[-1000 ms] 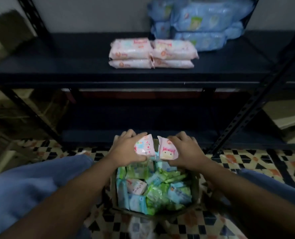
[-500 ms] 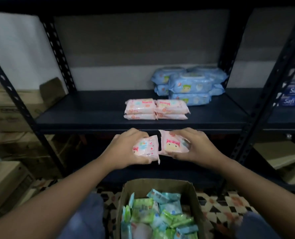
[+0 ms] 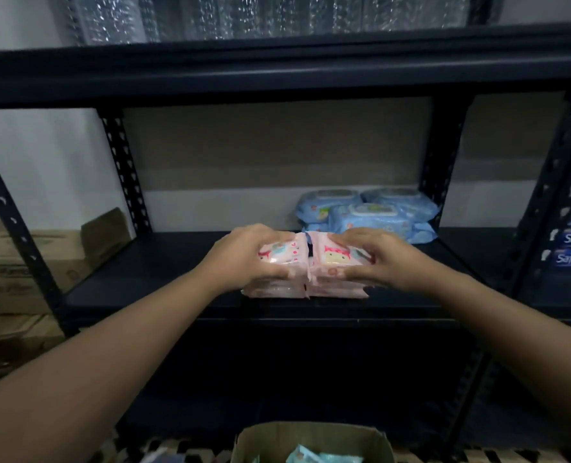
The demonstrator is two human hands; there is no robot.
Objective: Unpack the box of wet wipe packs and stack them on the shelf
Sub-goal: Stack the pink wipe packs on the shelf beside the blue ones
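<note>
Head camera, nearest first: the open cardboard box (image 3: 310, 441) is sitting at the bottom edge, teal packs showing inside. Further out, your left hand (image 3: 244, 259) is gripping one pink pack (image 3: 282, 253) and your right hand (image 3: 382, 259) is gripping another pink pack (image 3: 335, 253), both touching the pink stacks (image 3: 305, 290) on the shelf (image 3: 150, 279). Behind them, blue packs (image 3: 367, 213) are sitting piled at the back.

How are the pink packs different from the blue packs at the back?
The pink packs sit near the shelf's front edge; the blue packs are farther back, to the right. The pink ones look smaller and flatter, the blue ones bigger and puffier. The left hand and right hand each grip a pink pack; nobody touches the blue ones. Both are soft, stacked packs.
</note>
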